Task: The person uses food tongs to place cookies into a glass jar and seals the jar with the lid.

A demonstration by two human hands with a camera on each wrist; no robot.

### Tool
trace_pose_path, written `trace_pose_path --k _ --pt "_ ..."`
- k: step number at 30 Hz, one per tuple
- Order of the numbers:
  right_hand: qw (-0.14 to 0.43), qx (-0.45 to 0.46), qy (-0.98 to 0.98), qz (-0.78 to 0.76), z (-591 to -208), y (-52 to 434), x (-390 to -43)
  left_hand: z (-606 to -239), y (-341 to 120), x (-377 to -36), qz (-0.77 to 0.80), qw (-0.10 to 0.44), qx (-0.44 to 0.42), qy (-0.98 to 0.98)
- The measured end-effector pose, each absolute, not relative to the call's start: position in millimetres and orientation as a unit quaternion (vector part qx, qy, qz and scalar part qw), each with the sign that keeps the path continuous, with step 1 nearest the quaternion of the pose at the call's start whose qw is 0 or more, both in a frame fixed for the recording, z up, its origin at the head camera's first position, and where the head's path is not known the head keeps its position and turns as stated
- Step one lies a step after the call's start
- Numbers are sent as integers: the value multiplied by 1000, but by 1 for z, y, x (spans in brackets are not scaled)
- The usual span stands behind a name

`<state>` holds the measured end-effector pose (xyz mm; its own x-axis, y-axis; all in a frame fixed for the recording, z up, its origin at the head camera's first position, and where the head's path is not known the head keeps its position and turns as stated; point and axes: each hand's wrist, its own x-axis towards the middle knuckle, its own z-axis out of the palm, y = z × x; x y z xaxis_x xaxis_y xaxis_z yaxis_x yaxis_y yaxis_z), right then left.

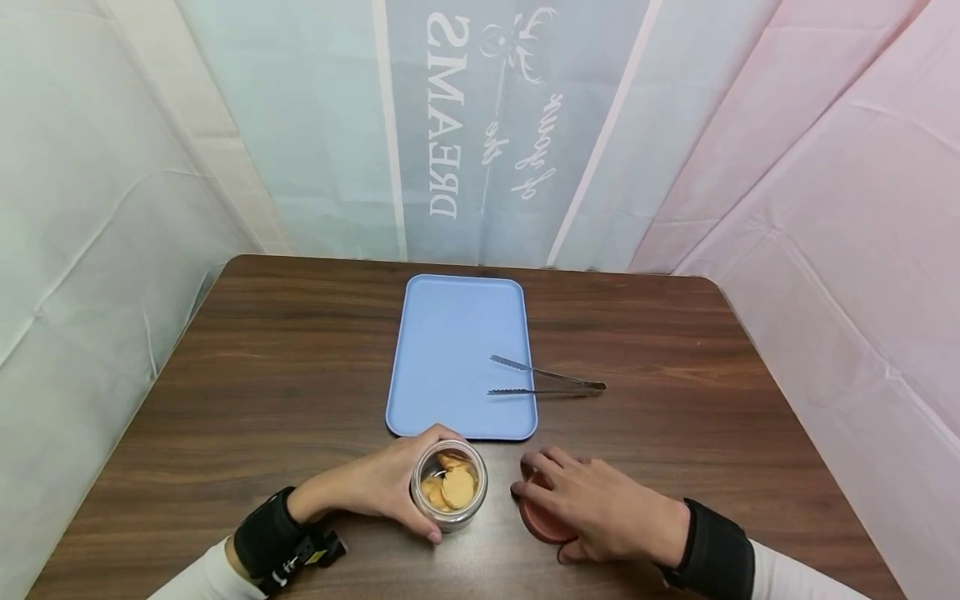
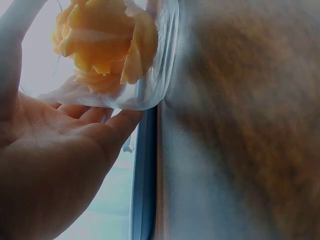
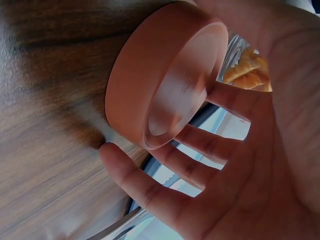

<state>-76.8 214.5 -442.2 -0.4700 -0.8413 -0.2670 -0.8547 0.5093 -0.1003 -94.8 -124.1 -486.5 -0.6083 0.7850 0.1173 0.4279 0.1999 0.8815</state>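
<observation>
Right hand (image 1: pixel 600 512) on lid (image 3: pixel 160 75), left hand (image 1: pixel 375 483) gripping jar (image 1: pixel 450 486)

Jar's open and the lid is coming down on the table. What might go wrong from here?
1. The open jar of cookies stands near the table's front edge, steadied only by the left hand; a nudge might tip it.
2. The lid sits tilted under the right hand; let go that way, it might roll off.
3. The tongs overhang the tray rim, so a careless reach could knock them.
</observation>
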Motion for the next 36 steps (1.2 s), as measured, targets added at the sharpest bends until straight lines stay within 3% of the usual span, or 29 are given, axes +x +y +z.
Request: trace_pose_path --k 12,24,36 --pt "153 -492 857 -12 -433 215 -81 -485 -123 -95 488 182 408 750" --pt "59 -519 853 15 -394 204 -90 -487 -125 -95 490 174 411 749" --pt "34 -537 841 57 -364 194 -95 -485 -124 -94 492 174 414 746"
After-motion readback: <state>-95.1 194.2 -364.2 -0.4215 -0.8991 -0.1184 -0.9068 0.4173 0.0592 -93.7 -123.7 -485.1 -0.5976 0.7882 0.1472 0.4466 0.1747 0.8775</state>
